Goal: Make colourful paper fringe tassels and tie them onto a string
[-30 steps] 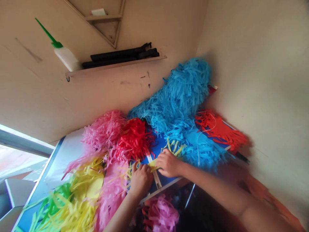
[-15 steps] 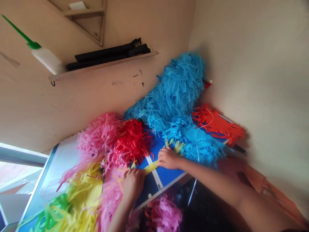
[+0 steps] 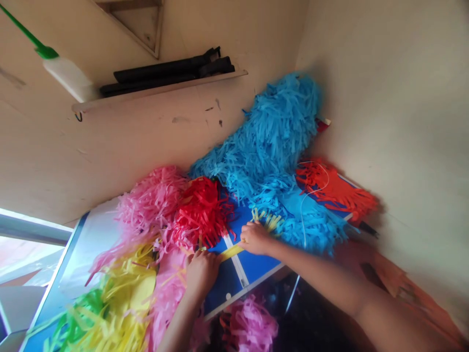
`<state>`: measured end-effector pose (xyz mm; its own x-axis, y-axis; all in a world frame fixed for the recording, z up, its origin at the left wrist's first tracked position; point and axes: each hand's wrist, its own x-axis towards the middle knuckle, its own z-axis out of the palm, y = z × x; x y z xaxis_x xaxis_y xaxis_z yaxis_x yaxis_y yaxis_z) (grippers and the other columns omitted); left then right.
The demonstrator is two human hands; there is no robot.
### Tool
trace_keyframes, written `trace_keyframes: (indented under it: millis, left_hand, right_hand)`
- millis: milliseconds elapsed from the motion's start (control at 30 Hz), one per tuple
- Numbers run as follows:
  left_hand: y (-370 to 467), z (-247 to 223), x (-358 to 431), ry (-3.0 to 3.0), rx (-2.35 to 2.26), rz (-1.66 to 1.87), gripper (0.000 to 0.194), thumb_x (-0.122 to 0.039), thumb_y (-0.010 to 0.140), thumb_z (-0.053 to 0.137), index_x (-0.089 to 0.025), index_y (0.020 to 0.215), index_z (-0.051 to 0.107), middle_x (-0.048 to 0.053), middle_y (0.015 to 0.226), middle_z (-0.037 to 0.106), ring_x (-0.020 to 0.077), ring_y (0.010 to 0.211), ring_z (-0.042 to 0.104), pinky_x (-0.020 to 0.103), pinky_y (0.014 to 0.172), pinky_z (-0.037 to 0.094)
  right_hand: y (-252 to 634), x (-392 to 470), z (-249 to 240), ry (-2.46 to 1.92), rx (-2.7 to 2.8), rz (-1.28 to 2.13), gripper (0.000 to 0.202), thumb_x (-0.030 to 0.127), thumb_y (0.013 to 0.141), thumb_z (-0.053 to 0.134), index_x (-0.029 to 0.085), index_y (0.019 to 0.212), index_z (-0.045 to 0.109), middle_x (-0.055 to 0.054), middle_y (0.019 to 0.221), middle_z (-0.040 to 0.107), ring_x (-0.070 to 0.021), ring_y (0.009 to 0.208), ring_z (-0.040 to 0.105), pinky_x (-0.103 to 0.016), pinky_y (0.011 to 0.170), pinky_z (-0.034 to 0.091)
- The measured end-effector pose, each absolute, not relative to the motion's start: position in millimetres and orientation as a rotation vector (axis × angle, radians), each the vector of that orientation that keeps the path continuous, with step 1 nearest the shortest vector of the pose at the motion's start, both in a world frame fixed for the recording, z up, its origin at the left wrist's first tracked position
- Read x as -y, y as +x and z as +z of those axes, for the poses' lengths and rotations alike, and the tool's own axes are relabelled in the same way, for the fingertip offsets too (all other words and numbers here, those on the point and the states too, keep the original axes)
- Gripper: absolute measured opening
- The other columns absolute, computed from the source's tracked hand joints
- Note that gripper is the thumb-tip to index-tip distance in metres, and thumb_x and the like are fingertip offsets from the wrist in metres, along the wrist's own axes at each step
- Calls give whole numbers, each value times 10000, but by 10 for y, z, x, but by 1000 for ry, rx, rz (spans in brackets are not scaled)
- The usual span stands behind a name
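Observation:
A yellow fringed strip [image 3: 231, 252] stretches between my two hands, low over the blue table [image 3: 252, 266]. My left hand [image 3: 202, 271] is closed on its left end, knuckles up. At the other end my right hand [image 3: 254, 238] grips the strip with curled fingers, and cut yellow tassels fan out beyond it. Behind my left hand lies a red fringe bundle [image 3: 202, 212]. Blue fringe [image 3: 304, 210] spreads just past my right hand. Under my left forearm is pink fringe [image 3: 166, 288]. The fingertips of both hands are partly hidden.
A tall blue fringe heap [image 3: 278, 127] leans in the wall corner. Pink [image 3: 152, 200], yellow [image 3: 128, 293], green [image 3: 80, 313] and orange fringe [image 3: 339, 190] lie around the table. A white cord [image 3: 302, 220] hangs over the front edge. A wall shelf [image 3: 164, 90] holds a bottle [image 3: 68, 78] and black rolls.
The camera view has shifted slightly, moving the background a little right and up. Both hands still hold the yellow strip in nearly the same places.

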<state>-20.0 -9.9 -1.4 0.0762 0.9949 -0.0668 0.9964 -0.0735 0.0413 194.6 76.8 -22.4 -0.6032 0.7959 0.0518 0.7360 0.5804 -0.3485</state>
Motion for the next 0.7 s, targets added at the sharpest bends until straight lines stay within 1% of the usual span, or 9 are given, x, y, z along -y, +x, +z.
trace_keyframes:
  millis: [33,100,200,300,400,500,567,600,700]
  left_hand:
    - [-201,-13,97,2255,-2095,-25,353,-355,961,481,-196,739,705,79,813,734,287,895,669,428,806,412]
    - [-195,0,92,2293,-2105,7,279,-334,953,499,-186,850,713,107,893,731,308,929,650,456,830,408]
    - [-167,36,83,2456,-1934,47,186,-254,937,535,-227,1028,695,98,1025,714,283,1002,613,444,908,393]
    - [-126,69,88,2604,-1679,34,208,-162,932,520,-260,975,698,43,956,717,223,930,627,391,928,396]
    - [-71,88,113,2642,-1666,26,244,-90,904,487,-211,901,700,53,911,715,221,864,646,432,970,379]
    - [2,99,141,2637,-1765,45,194,-174,908,508,-187,922,701,74,923,714,256,894,653,513,1039,320]
    - [46,100,155,2628,-1828,61,197,-251,922,514,-190,950,700,77,921,714,269,909,655,531,1046,309]
    - [62,97,160,2624,-1855,67,207,-260,930,503,-194,945,699,75,909,715,266,899,657,526,1039,316]
    - [82,68,169,2611,-1934,87,252,-197,944,447,-196,887,692,72,857,712,252,852,658,511,1012,334]
  right_hand:
    - [1936,-765,-217,-1290,2604,425,239,372,840,709,191,685,709,-38,801,675,-207,859,570,-325,762,340]
    - [1916,-747,-190,-1309,2586,389,221,377,843,710,179,746,702,-48,817,675,-218,861,571,-339,775,345]
    - [1904,-685,-119,-1256,2582,309,166,334,882,665,177,926,692,-79,969,684,-248,964,560,-386,854,342]
    - [1931,-614,-79,-953,2698,228,125,285,918,597,207,952,688,-64,1042,691,-245,1062,523,-438,970,293]
    - [1964,-600,-114,-662,2774,89,188,297,948,540,184,926,689,-73,969,707,-239,1009,525,-483,1013,258]
    - [1964,-665,-171,-639,2770,26,242,215,969,471,170,892,695,-77,923,712,-219,962,537,-467,1008,265]
    - [1952,-727,-182,-667,2758,47,213,236,947,516,177,863,703,-65,905,717,-211,952,546,-452,993,277]
    - [1946,-754,-176,-688,2748,61,188,253,928,549,184,853,707,-56,895,720,-209,944,551,-448,983,283]
    - [1924,-779,-131,-765,2716,86,157,246,893,583,199,814,711,-32,860,721,-201,914,563,-443,958,294]
